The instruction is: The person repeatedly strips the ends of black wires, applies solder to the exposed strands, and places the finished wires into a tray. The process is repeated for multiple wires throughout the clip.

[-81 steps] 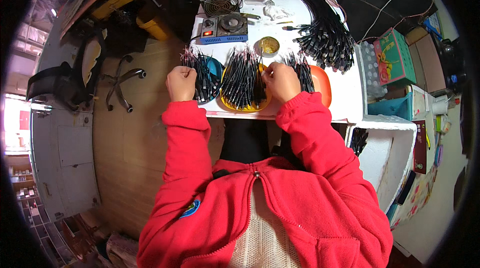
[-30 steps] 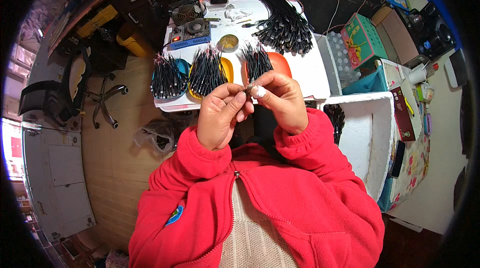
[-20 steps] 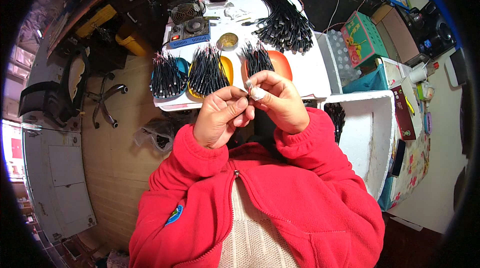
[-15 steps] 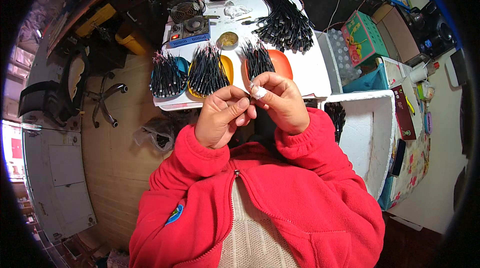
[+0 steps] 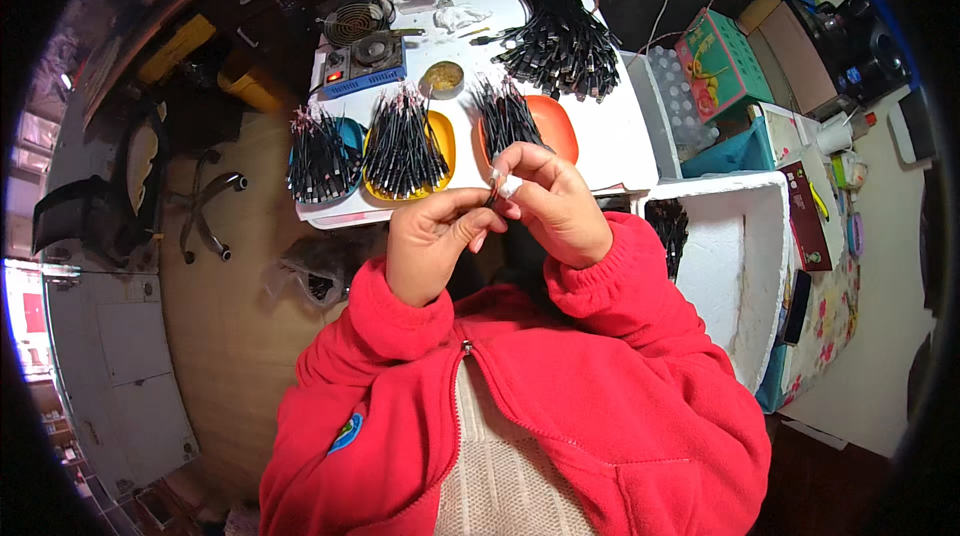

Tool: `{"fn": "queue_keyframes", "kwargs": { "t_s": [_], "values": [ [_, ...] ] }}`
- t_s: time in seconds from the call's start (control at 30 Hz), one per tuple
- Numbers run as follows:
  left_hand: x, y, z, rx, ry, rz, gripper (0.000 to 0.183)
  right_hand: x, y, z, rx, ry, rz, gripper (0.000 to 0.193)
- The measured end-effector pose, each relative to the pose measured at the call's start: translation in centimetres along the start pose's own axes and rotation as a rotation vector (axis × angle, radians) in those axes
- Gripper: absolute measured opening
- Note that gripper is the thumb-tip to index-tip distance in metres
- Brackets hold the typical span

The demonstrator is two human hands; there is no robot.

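Close together at the table's near edge, my left hand and my right hand pinch a thin black cable between their fingertips. A small pale tip shows at its upper end; most of it is hidden by the fingers. White tape wraps my right thumb. Just beyond the right hand, a bundle of black cables with thin wire ends lies in an orange tray. Similar cables fill a yellow tray, and more cables lie over a blue tray to the left.
On the white table stand a blue-sided electric hotplate with a lit red switch and a round tin. A large heap of black cables lies behind. At right stands a white foam box; a swivel chair is at left.
Both hands keep close together. My left fingers have straightened somewhat, and more of the dark cable shows between the fingertips. The whole view has shifted slightly.
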State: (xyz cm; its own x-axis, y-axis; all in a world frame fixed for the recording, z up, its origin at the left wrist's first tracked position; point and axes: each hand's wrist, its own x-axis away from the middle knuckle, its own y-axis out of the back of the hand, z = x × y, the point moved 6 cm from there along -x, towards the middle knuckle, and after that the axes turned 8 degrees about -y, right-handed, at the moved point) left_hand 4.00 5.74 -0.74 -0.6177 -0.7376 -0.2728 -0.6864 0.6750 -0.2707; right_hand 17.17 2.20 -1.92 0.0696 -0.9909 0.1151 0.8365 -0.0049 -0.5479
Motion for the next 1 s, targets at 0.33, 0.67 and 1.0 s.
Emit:
{"fn": "queue_keyframes", "kwargs": {
  "t_s": [0.33,0.67,1.0],
  "values": [
    [-1.1,1.9,3.1,0.082,0.096,-0.137,0.018,-3.9,7.3,-1.6,0.273,0.026,-0.249,0.023],
    [-1.6,3.6,4.7,0.121,0.168,-0.261,0.015,-7.6,12.3,0.8,1.444,0.032,-0.791,0.017],
    [-1.3,2.9,4.4,0.160,0.143,-0.259,0.016,-7.4,11.7,1.8,1.567,0.111,-0.792,0.014]
  ]
}}
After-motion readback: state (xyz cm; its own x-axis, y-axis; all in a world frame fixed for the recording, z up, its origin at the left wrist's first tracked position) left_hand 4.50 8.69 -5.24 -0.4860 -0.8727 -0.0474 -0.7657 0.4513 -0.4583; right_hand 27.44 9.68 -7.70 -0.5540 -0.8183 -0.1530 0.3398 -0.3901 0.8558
